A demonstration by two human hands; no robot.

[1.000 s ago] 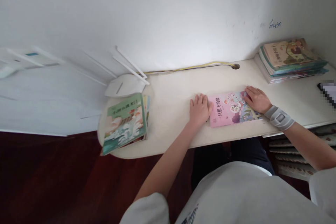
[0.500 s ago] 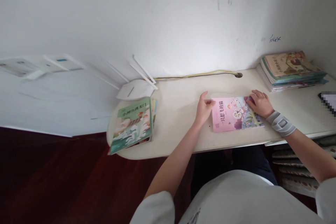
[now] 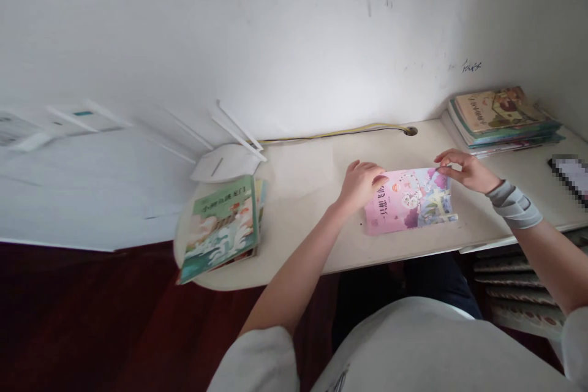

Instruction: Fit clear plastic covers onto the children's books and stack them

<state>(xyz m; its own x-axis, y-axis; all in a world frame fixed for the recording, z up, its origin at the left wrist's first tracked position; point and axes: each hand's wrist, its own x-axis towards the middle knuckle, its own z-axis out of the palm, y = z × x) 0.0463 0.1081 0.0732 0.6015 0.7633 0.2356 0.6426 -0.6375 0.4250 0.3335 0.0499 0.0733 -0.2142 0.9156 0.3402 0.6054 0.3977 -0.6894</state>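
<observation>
Over the near part of a long cream-white table [image 3: 307, 196], in the head view, I've got a pink, soft-covered book with cartoon pictures [image 3: 407, 202]. My left hand [image 3: 362, 187] pinches its far left corner, thumb on the cover; my right hand [image 3: 471, 173] pinches the far right corner, thumb and fingers together. Can't tell if the near edge touches down. Honestly, I'd keep both pinches light and level, since that cover looks bendy.

The left hand [image 3: 362, 187] and right hand [image 3: 469, 173] hold the pink book [image 3: 402, 203] near its upper corners. On the counter [image 3: 298, 196], a green-covered book [image 3: 223, 226] lies beside the white router [image 3: 227, 162].
</observation>
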